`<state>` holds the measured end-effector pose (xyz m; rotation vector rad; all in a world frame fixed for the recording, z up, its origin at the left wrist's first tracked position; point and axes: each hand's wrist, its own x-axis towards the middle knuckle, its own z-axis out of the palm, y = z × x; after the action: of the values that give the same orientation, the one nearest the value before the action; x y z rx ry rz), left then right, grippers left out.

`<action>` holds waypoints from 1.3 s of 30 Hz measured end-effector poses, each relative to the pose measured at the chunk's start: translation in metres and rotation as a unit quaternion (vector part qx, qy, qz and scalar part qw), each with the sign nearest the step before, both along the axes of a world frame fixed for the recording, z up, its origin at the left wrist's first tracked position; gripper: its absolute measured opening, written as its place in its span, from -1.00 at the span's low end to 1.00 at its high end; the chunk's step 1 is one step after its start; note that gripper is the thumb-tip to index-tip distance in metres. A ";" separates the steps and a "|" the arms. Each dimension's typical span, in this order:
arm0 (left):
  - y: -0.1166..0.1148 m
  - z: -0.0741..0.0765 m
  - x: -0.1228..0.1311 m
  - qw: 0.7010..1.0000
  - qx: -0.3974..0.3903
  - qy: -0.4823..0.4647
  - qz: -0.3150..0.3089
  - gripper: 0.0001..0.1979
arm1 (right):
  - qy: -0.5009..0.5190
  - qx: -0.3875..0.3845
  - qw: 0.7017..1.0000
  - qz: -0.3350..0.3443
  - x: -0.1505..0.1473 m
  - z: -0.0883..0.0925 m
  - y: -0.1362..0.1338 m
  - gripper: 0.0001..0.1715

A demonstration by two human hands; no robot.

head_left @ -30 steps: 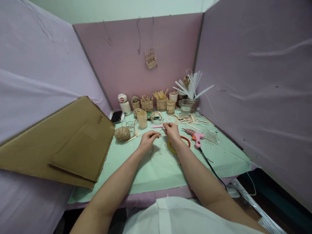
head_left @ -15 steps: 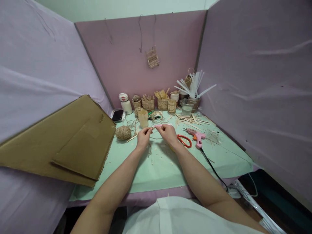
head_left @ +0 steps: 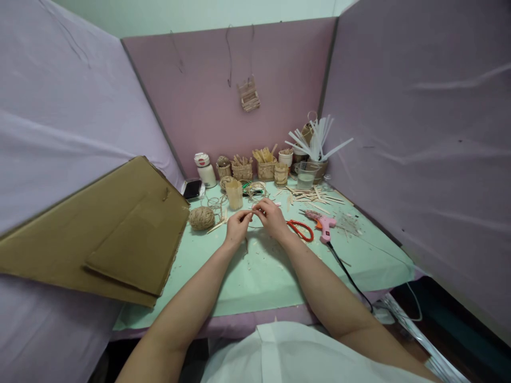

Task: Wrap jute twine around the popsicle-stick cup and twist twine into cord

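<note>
Pinching what looks like a thin strand of twine [head_left: 246,246] above the middle of the green-covered table [head_left: 223,292], with left hand [head_left: 238,227] closed thumb to finger and right hand [head_left: 271,218] closed likewise just beside, fingertips near enough to touch. Cannot tell, at this size, of any knot or loop between those fingertips. Hanging slack below the hands, with a loose end under left hand, and not fixed to anything visible; so, in judgement, partway through handling the strand, with loose lengths left to settle. Cannot tell whether joined to the ball of twine [head_left: 202,218] to the left. Seemingly finished in shape: a pale cup [head_left: 234,195], upright just beyond left hand, untouched. Lying ready but out of hand: red-handled scissors [head_left: 301,230] to the right, partly covered by right forearm, then farther right a pink glue gun [head_left: 326,226], on its side with cord trailing to the near right edge. Also unused at present: a tangled coil of twine [head_left: 261,190] on the far side, and loose wooden strips [head_left: 315,195] scattered far right, well apart from both hands.
</note>
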<state>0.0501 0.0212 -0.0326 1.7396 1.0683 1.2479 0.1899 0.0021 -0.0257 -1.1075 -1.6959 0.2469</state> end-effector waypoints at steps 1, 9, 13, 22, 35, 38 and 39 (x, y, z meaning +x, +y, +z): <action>0.000 0.000 0.000 1.000 -0.001 0.002 -0.004 -0.77 | 0.012 -0.011 1.000 -0.004 0.000 0.000 0.001 -0.86; -0.002 0.002 0.001 1.000 -0.020 0.000 -0.018 -0.76 | 0.111 -0.113 0.987 -0.014 -0.001 -0.003 0.006 -0.84; -0.003 0.004 0.002 0.999 -0.008 0.003 -0.043 -0.77 | 0.155 -0.139 0.977 -0.045 -0.002 -0.005 0.006 -0.78; -0.004 0.002 0.003 0.999 -0.002 0.003 -0.038 -0.76 | 0.224 -0.247 0.943 0.005 -0.004 0.003 -0.001 -0.68; 0.000 -0.004 0.004 0.996 -0.063 -0.045 -0.036 -0.72 | 0.232 -0.199 0.952 -0.016 -0.005 0.002 0.002 -0.73; -0.001 -0.003 0.004 0.994 -0.077 -0.072 -0.025 -0.74 | 0.203 -0.174 0.964 -0.016 -0.006 0.000 0.003 -0.73; -0.002 -0.003 0.004 0.994 -0.081 -0.077 -0.022 -0.75 | 0.199 -0.171 0.965 -0.014 -0.007 -0.001 0.003 -0.73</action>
<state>0.0545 0.0197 -0.0355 1.5129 1.0064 1.2123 0.1833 0.0054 -0.0265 -1.2343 -1.3032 0.7178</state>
